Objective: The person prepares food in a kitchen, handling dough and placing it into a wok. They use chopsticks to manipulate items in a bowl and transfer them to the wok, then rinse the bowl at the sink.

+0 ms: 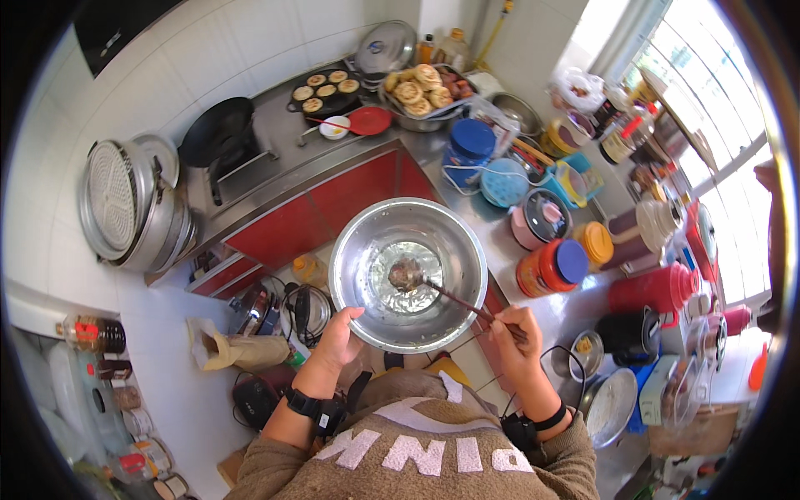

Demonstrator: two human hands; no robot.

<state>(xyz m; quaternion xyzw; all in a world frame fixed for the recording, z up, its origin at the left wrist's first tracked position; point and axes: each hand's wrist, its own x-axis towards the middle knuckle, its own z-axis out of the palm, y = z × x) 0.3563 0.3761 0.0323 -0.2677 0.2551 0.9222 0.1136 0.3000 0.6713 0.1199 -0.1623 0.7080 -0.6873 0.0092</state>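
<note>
My left hand (340, 340) grips the near-left rim of a large stainless steel bowl (356, 250), thumb on top of the rim. In my right hand (517, 342) is a pair of dark brown chopsticks (459, 301), slanting over the bowl's right side. Their tips touch a small dark lump of food (405, 275) in the middle of the bowl; what it is made of I cannot tell. Otherwise the bowl holds only a wet sheen and small bits on its wall.
Round flatbreads lie in a black multi-well pan (337, 103) on the stove, beside a black wok (219, 128). More breads (409, 92) fill a tray. Jars, a pink pot (525, 225) and a red thermos (650, 289) crowd the right counter. Steamer pots (150, 212) stand left.
</note>
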